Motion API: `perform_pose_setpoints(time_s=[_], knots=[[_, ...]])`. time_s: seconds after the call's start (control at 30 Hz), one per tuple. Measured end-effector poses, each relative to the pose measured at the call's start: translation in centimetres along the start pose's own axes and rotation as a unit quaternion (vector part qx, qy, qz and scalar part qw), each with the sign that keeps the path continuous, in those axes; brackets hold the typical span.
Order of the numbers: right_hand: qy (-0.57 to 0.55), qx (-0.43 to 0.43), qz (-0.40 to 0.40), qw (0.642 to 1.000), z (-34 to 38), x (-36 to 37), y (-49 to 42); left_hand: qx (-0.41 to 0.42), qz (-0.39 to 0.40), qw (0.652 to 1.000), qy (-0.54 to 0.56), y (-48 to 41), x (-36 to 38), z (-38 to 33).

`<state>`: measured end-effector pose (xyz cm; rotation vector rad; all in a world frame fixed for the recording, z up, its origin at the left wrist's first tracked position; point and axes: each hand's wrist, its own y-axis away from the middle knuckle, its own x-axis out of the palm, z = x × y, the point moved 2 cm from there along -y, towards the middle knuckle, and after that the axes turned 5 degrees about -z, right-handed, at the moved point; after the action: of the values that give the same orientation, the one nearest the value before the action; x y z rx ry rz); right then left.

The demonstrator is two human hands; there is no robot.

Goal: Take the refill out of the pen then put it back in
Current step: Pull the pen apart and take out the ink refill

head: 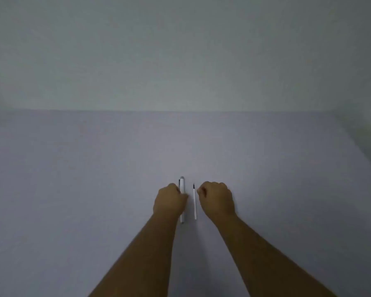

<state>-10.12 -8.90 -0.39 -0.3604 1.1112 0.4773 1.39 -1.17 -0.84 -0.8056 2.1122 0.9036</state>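
- The pen (182, 190) lies on the pale counter (94, 179), near the middle and close to the person.
- Its long way runs away from the person, almost straight up and down in the picture.
- Its far end is rounded and grey, with a dark clip on the left side. Its near end pokes out below the left hand (169, 200).
- The left hand is curled over the pen's middle. Its fingers (176, 188) are bent in and touch the pen, but I cannot tell how tight the hold is.
- The refill (194, 202) is out of the pen. It lies just to the right of it, side by side, not touching.
- The refill is thin and white. Its dark tip points away from the person.
- The right hand (216, 200) is a loose fist just right of the refill. Its fingers (201, 190) are curled in beside the refill, and I cannot tell if they touch it.
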Motion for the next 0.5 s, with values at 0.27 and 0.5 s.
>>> perform_pose_setpoints(time_s=[0.27,0.5], knots=[[-0.034,0.000,0.008,0.999,-0.5,1.5,0.3,-0.017,-0.020,0.998,0.051,-0.1,0.5,0.7],[-0.338,0.181,0.072,0.921,2.5,-0.7,-0.8,0.056,-0.012,0.979,0.198,2.1,-1.5,0.3]])
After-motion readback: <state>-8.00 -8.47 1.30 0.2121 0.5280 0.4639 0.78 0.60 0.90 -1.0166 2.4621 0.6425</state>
